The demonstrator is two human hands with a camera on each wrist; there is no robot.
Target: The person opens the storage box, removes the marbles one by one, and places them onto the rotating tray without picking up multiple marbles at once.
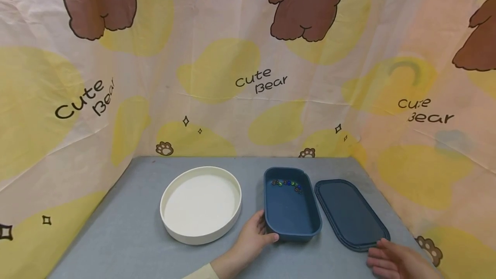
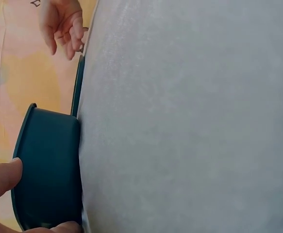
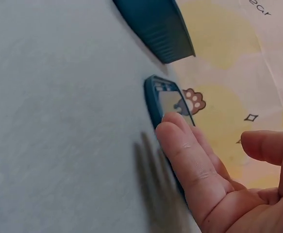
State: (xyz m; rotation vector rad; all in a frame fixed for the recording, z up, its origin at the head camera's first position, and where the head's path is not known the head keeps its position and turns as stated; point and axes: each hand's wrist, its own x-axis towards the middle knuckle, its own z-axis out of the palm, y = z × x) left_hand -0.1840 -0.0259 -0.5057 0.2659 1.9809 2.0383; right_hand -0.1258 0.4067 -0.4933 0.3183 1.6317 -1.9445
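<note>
A deep blue rectangular box (image 1: 292, 215) stands right of the middle of the table. Several small glass marbles (image 1: 289, 183) lie inside at its far end. My left hand (image 1: 249, 237) grips the near left corner, fingers along the left side and thumb at the front. In the left wrist view the thumb (image 2: 8, 175) presses on the box wall (image 2: 49, 165). To the right of the box lies a flat blue lid (image 1: 350, 214). My right hand (image 1: 401, 259) is at the lid's near right corner, fingers extended and holding nothing; in its wrist view the fingers overlap the lid (image 3: 152, 104).
A round white tray (image 1: 200, 238) with a low rim sits left of the box. The grey tabletop (image 1: 128, 236) is bordered at the back and both sides by a printed bear curtain (image 1: 217, 115).
</note>
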